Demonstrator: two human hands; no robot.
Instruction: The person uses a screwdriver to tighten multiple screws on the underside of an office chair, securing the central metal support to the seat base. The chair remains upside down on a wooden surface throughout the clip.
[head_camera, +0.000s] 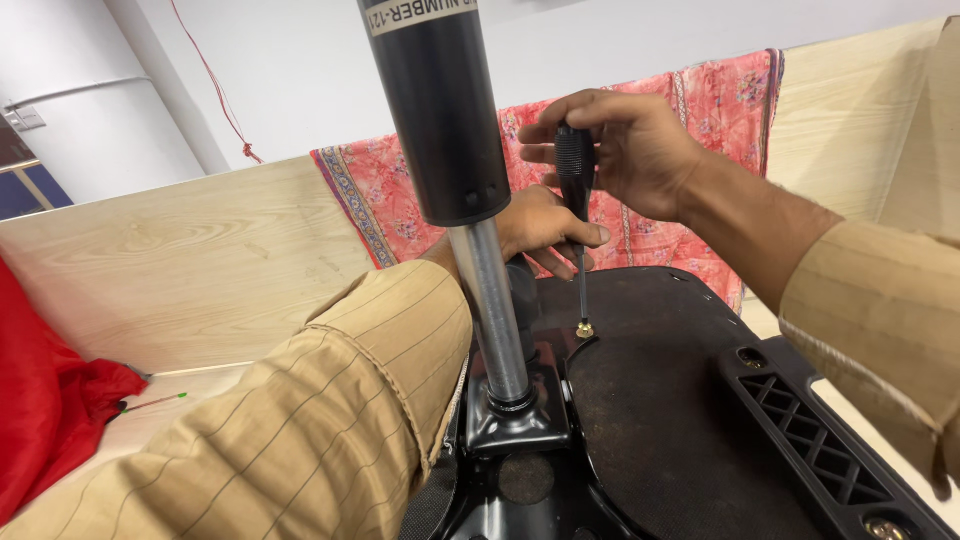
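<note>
Right now the right hand (625, 150) is closed around the black handle of a screwdriver (577, 215), gripping it from the top. Shaft runs near vertical, straight down from that hand, tip seated on a brass-coloured screw (585, 329). Long axis of the tool is up-down, tilted only slightly.

Left hand (545, 230) sits just left of and touching the shaft, below the right hand; its fingers are curled, with a fingertip against the shaft and the rest on the black part behind the metal column (495, 310). Can't tell whether it grips that part or just braces on it, since the column hides the palm.

The screw lies directly below both hands, on the upturned black chair base plate (650, 420), at the edge of the rounded fabric-covered panel. Left hand is the nearer one to the screw; right hand is higher, at the handle end.

The column with its wide black cylinder (435, 100) stands upright just left of the hands, between the left forearm and the screwdriver. Another brass fitting (880, 527) sits well to the right, near the right sleeve, beside a ribbed black grid (815, 440). Pink patterned cloth (700, 110) hangs beyond the hands over a wooden partition; red cloth (45, 400) lies far left on the worktop.
</note>
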